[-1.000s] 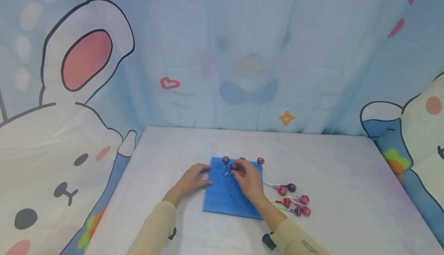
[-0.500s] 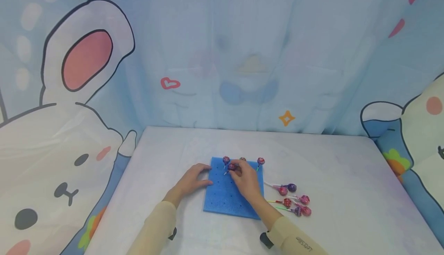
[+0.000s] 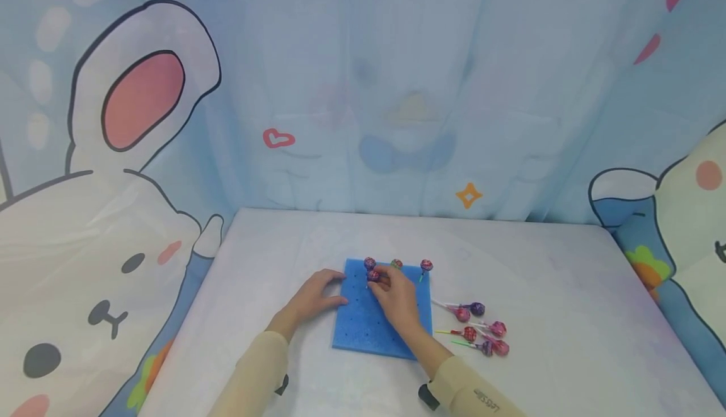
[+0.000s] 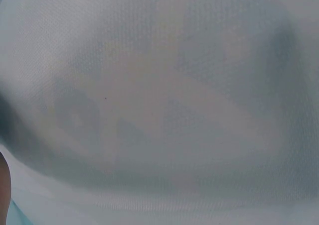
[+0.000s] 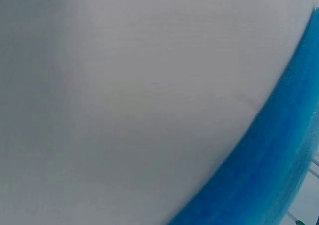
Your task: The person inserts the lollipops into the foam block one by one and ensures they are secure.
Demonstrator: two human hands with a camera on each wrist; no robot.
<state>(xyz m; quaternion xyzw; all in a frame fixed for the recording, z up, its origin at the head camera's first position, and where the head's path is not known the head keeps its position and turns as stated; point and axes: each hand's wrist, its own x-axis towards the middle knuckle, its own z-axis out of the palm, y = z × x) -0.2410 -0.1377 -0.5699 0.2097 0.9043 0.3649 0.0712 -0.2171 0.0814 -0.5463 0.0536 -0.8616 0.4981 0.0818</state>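
A blue foam board (image 3: 358,322) with small holes lies on the table. My right hand (image 3: 397,297) is over its upper half and pinches a lollipop (image 3: 372,276) in a dark red and purple wrapper, most of its stick hidden. Along the board's far edge stand a purple-red lollipop (image 3: 370,262), a red and green lollipop (image 3: 396,264) partly behind the hand, and a red lollipop (image 3: 426,266). With thumb and fingers spread, my left hand (image 3: 313,294) rests at the board's left edge. In the right wrist view the board's edge (image 5: 259,160) curves past; neither wrist view shows the lollipops' heads.
Right of the board several wrapped lollipops lie loose, among them a dark purple lollipop (image 3: 477,308), a pink lollipop (image 3: 497,329) and a red lollipop with a yellow stick (image 3: 469,333). A pale cloth covers the table (image 3: 556,291); a printed curtain (image 3: 317,89) hangs behind it.
My right hand has shifted slightly left and toward me with the pinched lollipop, whose stick has turned from slanted to more upright. More of the red and green lollipop shows. The left hand stays put.
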